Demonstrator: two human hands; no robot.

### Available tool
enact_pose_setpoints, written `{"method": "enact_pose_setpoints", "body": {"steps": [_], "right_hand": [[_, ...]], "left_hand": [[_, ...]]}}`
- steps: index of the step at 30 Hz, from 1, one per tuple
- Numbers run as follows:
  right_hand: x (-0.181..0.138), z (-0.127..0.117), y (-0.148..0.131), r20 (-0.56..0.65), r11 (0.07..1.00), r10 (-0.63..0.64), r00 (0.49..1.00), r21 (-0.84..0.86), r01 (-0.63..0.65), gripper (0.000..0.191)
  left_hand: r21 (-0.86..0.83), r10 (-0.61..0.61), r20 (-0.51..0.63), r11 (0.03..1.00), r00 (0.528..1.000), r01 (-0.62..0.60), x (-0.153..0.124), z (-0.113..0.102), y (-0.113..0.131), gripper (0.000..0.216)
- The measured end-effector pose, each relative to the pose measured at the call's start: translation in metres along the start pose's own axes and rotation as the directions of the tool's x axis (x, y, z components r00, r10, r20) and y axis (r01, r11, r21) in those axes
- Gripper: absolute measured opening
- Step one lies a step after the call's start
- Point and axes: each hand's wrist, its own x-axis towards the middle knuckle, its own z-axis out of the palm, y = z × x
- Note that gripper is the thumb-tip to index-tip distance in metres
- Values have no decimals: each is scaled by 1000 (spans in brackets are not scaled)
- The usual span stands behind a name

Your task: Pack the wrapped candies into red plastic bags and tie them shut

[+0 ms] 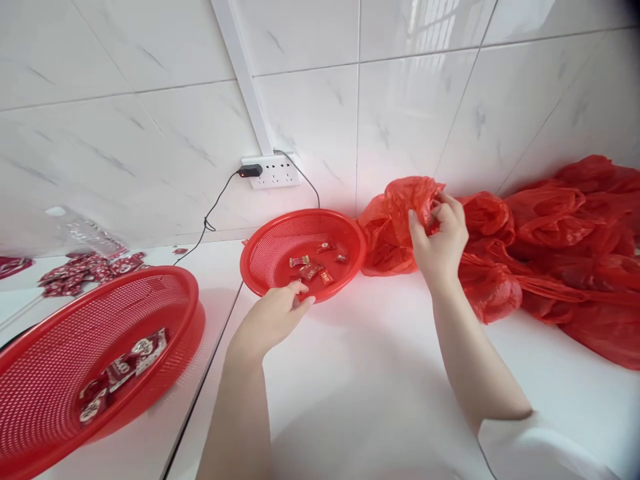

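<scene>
My left hand rests at the near rim of a small red mesh basket, fingers curled against the rim, gripping it. Several small wrapped candies lie inside that basket. My right hand is raised to the right of it, fingers pinched on a crumpled red plastic bag from a heap against the wall.
A larger red mesh basket with several candy packets sits at the lower left. More red bags pile at the right. A heap of red packets lies at the far left. A wall socket with a black charger and cable is behind.
</scene>
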Motion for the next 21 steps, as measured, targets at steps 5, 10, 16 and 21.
{"method": "enact_pose_setpoints", "body": {"steps": [5, 10, 16, 21], "right_hand": [[-18, -21, -39, 274, 919, -45, 961, 388, -68, 24], [-30, -27, -58, 684, 700, -287, 671, 628, -340, 31], [-27, -34, -49, 671, 714, -313, 672, 633, -300, 41], [-20, -43, -36, 603, 880, -106, 791, 427, -207, 20]], "left_hand": [[-182, 317, -301, 907, 899, -381, -5, 20, 29, 76], [-276, 441, -445, 760, 779, -588, -4, 47, 46, 59], [-716, 44, -504, 538, 863, -446, 9, 40, 30, 42], [-816, -232, -471, 481, 851, -321, 8, 17, 7, 42]]}}
